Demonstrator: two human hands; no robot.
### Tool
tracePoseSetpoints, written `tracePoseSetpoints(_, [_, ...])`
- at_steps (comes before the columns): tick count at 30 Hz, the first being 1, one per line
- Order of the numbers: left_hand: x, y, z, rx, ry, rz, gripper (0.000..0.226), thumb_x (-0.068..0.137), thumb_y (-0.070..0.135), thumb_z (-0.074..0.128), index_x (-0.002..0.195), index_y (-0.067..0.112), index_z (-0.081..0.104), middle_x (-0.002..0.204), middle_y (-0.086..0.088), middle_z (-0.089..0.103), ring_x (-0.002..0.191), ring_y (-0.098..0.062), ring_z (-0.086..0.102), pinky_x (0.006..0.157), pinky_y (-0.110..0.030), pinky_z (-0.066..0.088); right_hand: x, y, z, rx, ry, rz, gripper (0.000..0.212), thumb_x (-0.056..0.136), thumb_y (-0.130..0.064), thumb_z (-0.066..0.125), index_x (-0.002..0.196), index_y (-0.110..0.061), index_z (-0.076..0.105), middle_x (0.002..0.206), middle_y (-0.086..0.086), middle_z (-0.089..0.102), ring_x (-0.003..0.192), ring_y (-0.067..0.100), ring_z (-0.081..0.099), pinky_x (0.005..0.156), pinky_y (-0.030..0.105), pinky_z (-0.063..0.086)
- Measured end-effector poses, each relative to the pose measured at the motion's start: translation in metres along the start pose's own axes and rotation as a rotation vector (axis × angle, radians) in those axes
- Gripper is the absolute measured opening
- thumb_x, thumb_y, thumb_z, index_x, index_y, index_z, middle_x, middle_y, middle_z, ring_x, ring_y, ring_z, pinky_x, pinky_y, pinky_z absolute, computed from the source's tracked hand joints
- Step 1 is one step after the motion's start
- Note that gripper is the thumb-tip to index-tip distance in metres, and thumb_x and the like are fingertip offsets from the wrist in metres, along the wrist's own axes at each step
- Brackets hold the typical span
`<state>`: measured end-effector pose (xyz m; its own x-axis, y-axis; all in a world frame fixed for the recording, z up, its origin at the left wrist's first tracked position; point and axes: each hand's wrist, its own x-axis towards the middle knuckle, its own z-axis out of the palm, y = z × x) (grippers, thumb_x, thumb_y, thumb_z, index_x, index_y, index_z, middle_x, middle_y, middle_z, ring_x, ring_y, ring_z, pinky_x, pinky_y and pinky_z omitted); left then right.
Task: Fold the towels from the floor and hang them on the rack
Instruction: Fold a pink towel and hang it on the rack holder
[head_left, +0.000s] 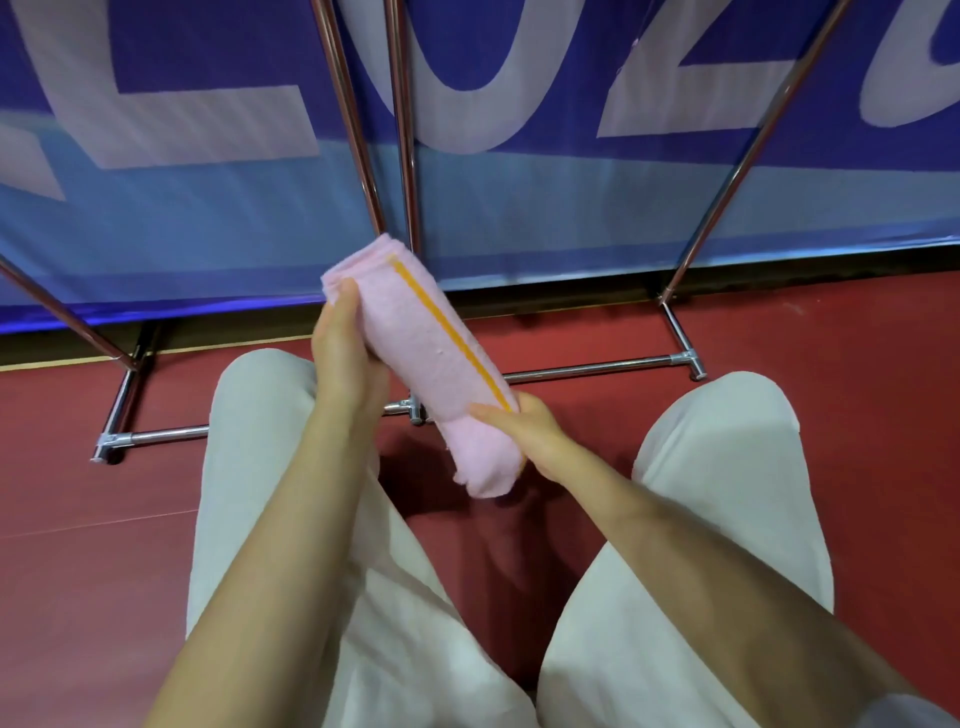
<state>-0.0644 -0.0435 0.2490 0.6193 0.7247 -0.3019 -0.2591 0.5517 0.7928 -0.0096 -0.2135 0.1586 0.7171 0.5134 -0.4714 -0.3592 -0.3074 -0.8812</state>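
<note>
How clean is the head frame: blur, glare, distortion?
Head view: fisheye bends the rack's chrome poles outward; the banner looks soft; the pink towel is fairly sharp between left hand and right hand; small glints on the base bar.

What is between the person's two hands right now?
In the head view, a folded pink towel with an orange stripe spans the gap. The left hand holds its upper end, and the right hand grips its lower end.

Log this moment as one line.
step: folding | pink towel: folded, off floor | left hand: grips far end | right hand: grips near end | rack: not hung
</note>
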Motion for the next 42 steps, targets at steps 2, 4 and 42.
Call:
tracePoseSetpoints(2, [0.005, 0.006, 0.003, -0.03, 0.034, -0.018, 0.021, 0.1, 0.028, 0.049, 0.106, 0.013, 0.062, 0.101, -0.003, 0.071, 0.096, -0.015, 0.069, 0.082, -0.033, 0.057, -0.004, -0.015, -0.014, -0.01, 0.019, -0.056, 0.015, 0.081, -0.022, 0.075, 0.093, -0.017, 0.066, 0.091, -0.002, 0.071, 0.084, 0.013, 0.066, 0.081, 0.029, 0.052])
tracePoseSetpoints(4, [0.01, 0.007, 0.009, -0.022, 0.053, -0.049, 0.016, 0.101, 0.025, 0.048, 0.102, 0.014, 0.06, 0.1, -0.002, 0.068, 0.093, -0.013, 0.067, 0.08, -0.032, 0.055, -0.013, -0.033, -0.032, -0.053, -0.018, -0.111, 0.011, 0.085, -0.025, 0.071, 0.092, -0.018, 0.068, 0.086, -0.006, 0.071, 0.078, 0.008, 0.066, 0.073, 0.023, 0.052])
tracePoseSetpoints(42, [-0.024, -0.007, 0.49, 1.001, -0.715, 0.234, 0.029, 0.09, 0.009, 0.042, 0.114, 0.005, 0.057, 0.098, -0.024, 0.062, 0.066, -0.021, 0.054, 0.061, -0.026, 0.039, -0.142, -0.468, -0.406, -0.546, 0.532, -0.537, 0.031, 0.082, -0.036, 0.06, 0.091, -0.008, 0.072, 0.082, 0.005, 0.068, 0.074, 0.016, 0.06, 0.072, 0.033, 0.047])
